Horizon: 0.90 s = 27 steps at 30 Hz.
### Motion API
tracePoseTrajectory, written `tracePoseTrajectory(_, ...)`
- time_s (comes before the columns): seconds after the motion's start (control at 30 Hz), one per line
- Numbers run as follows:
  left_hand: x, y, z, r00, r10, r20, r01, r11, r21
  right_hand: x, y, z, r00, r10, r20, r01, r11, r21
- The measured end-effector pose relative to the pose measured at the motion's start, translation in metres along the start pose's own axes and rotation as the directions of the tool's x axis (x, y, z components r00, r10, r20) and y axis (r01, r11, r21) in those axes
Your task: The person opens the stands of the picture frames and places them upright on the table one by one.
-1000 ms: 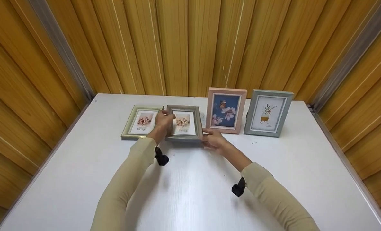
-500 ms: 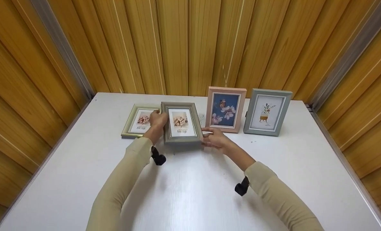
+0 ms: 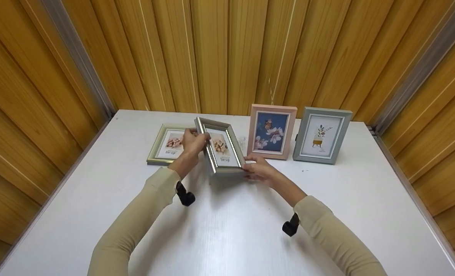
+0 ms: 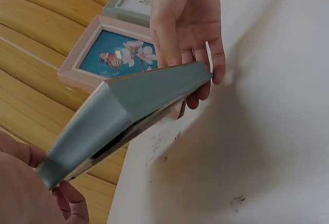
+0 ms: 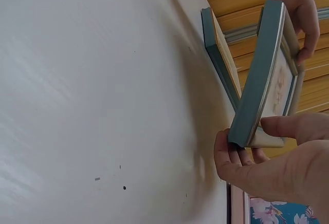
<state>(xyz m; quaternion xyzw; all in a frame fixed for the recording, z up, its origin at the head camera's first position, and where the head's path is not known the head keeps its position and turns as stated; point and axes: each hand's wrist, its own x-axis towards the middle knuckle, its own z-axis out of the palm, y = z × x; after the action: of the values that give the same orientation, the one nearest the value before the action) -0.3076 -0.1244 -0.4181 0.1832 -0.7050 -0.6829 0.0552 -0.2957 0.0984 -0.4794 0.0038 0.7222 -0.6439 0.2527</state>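
Observation:
Between both hands, a silver-grey picture frame (image 3: 220, 147) with a flower print is held tilted above the white table. My left hand (image 3: 194, 142) grips its left side, thumb on the front and fingers behind. At its lower right corner my right hand (image 3: 261, 168) pinches the frame; in the right wrist view the right thumb lies on the front and the fingers go underneath. In the left wrist view the blue-grey outer edge of the held frame (image 4: 121, 111) shows. A gold-green picture frame (image 3: 155, 147) lies flat on the table, partly behind my left hand.
A pink picture frame (image 3: 253, 132) with a butterfly print stands upright to the right of the hands. Beside it stands a grey-green picture frame (image 3: 337, 142). Wood-patterned wall panels (image 3: 208, 57) rise behind the white table (image 3: 227, 230).
The silver-grey frame has been lifted from near the table and turned, its left side now raised. Both hands stay on it; the other frames have not moved.

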Motion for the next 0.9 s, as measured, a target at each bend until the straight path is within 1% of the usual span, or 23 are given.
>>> tracePoseTrajectory(0.1, -0.011, 0.007, 0.006, 0.998, 0.054, 0.035, -0.055, 0.998, 0.017, -0.001, 0.001, -0.002, 1.0, -0.002, 0.01, 0.001, 1.0, 0.026)
tracePoseTrajectory(0.23, -0.027, 0.014, 0.014, 0.991, 0.12, 0.066, -0.122, 0.992, 0.039, -0.004, 0.002, -0.005, 0.999, -0.014, 0.034, 0.012, 0.998, 0.056)
tracePoseTrajectory(0.3, -0.034, 0.017, 0.018, 0.984, 0.158, 0.079, -0.161, 0.986, 0.045, -0.004, 0.003, -0.007, 0.998, -0.025, 0.051, 0.022, 0.998, 0.058)
tracePoseTrajectory(0.4, -0.043, 0.021, 0.025, 0.969, 0.226, 0.099, -0.233, 0.971, 0.06, -0.005, 0.005, -0.013, 0.997, -0.039, 0.072, 0.035, 0.998, 0.061)
tracePoseTrajectory(0.47, -0.05, 0.023, 0.028, 0.956, 0.266, 0.127, -0.277, 0.958, 0.072, -0.005, 0.007, -0.017, 0.995, -0.043, 0.085, 0.037, 0.997, 0.071)
tracePoseTrajectory(0.57, -0.061, 0.025, 0.034, 0.931, 0.321, 0.173, -0.338, 0.938, 0.081, -0.008, 0.009, -0.023, 0.994, -0.051, 0.101, 0.043, 0.996, 0.082)
tracePoseTrajectory(0.7, -0.073, 0.028, 0.04, 0.895, 0.38, 0.232, -0.407, 0.91, 0.08, -0.01, 0.013, -0.029, 0.986, -0.091, 0.138, 0.079, 0.993, 0.093)
tracePoseTrajectory(0.83, -0.082, 0.029, 0.049, 0.864, 0.416, 0.284, -0.453, 0.889, 0.073, -0.008, 0.018, -0.036, 0.981, -0.124, 0.147, 0.107, 0.988, 0.113)
tracePoseTrajectory(0.9, -0.085, 0.029, 0.052, 0.852, 0.425, 0.307, -0.465, 0.883, 0.066, -0.007, 0.021, -0.039, 0.983, -0.127, 0.136, 0.112, 0.987, 0.116)
